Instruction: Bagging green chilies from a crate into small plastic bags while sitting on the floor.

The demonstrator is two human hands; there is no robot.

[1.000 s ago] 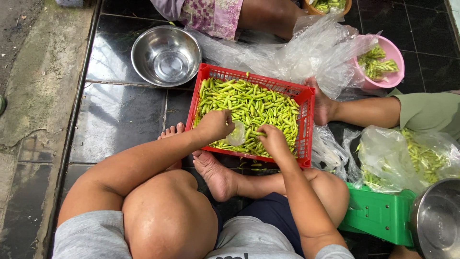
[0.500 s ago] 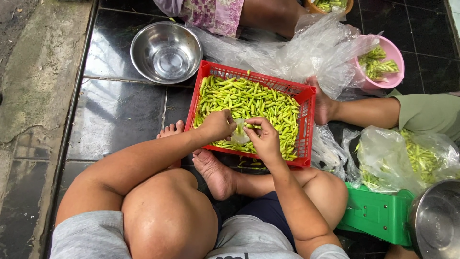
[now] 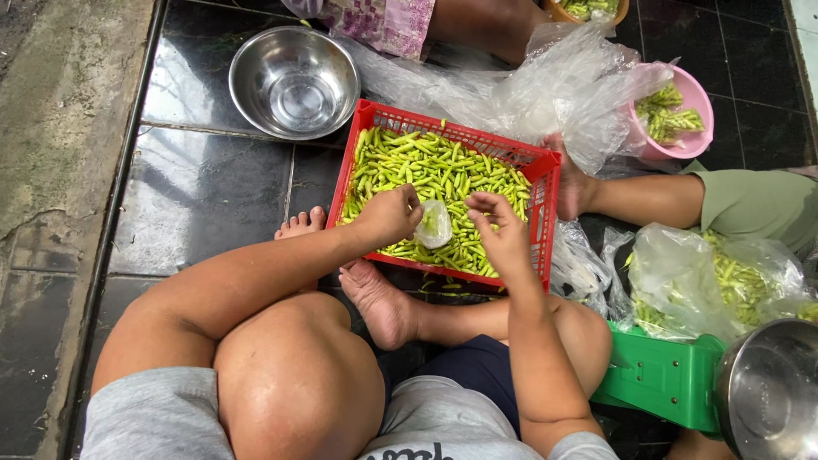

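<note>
Hidden or unclear: the person's face and torso are out of view; only knees, forearms and a bare foot (image 3: 379,300) show. The left hand (image 3: 390,215) covers its own fingertips, so the pinch on the bag edge is inferred from contact only. What the right fingertips carry cannot be made out. A co-worker's arm in a green sleeve (image 3: 754,204) is cut off at the right edge; another person at the top edge shows only patterned cloth and a leg. The steel pan (image 3: 771,392) at the lower right is cropped.

Change from the earlier frames: the right hand (image 3: 501,228) has shifted from the near right part of the crate toward the bag and now sits just beside it. The left hand has stayed in place.

Thing in hand: a small clear plastic bag (image 3: 434,226) lies on the green chillies (image 3: 443,183) in the red crate (image 3: 545,213), near the crate's front middle. Its long axis runs roughly away from the person, mouth direction unclear.

Grip: left closed on the bag's left edge; right with fingers half curled, thumb and forefinger near together, contents not determinable.

Surroundings: steel bowl (image 3: 294,81) on the dark tiled floor (image 3: 204,196), pink bowl (image 3: 673,115), loose plastic sheeting (image 3: 554,85), green scale (image 3: 660,375).
</note>
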